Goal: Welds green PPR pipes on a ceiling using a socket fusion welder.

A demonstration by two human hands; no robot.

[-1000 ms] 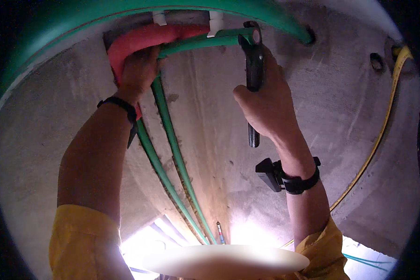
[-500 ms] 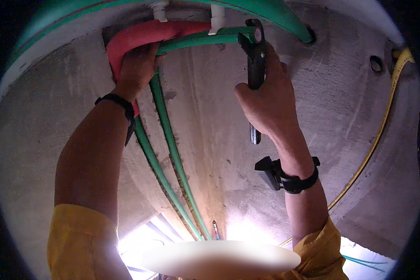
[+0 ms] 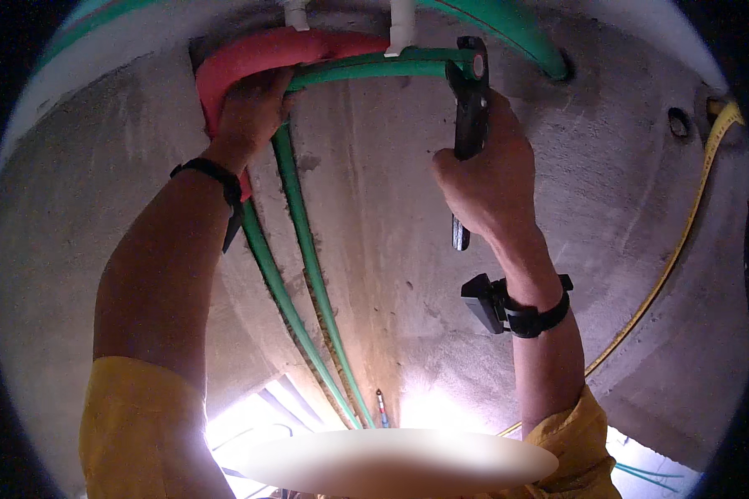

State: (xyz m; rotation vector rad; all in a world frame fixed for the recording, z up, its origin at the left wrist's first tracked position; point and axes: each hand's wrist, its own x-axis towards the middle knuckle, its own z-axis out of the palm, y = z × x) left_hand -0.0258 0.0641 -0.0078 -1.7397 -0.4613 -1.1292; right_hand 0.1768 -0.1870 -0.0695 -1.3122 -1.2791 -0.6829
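Note:
Both my arms reach up to green plastic pipes along a rough grey wall. My left hand (image 3: 256, 115) is closed around the bend of a pipe wrapped in a red foam sleeve (image 3: 262, 56); its fingertips are partly hidden. Beside it a bare green pipe (image 3: 374, 70) runs right, just under the red sleeve's end. My right hand (image 3: 499, 175) grips the black handles of a pipe cutter (image 3: 472, 112), held upright. The cutter's jaws sit around the right-hand end of the green pipes, where one round cut face shows.
White pipe clips (image 3: 401, 29) hang above the pipes. A thicker green pipe (image 3: 516, 37) enters a hole in the wall. Two green pipes (image 3: 308, 241) run down a groove between my arms. At right are a yellow corrugated conduit (image 3: 689, 224) and a small round hole (image 3: 679, 123).
The whole view has shifted slightly, so the pipes and hands appear a little further right. Both hands keep their holds, and the cutter stays at the pipe end.

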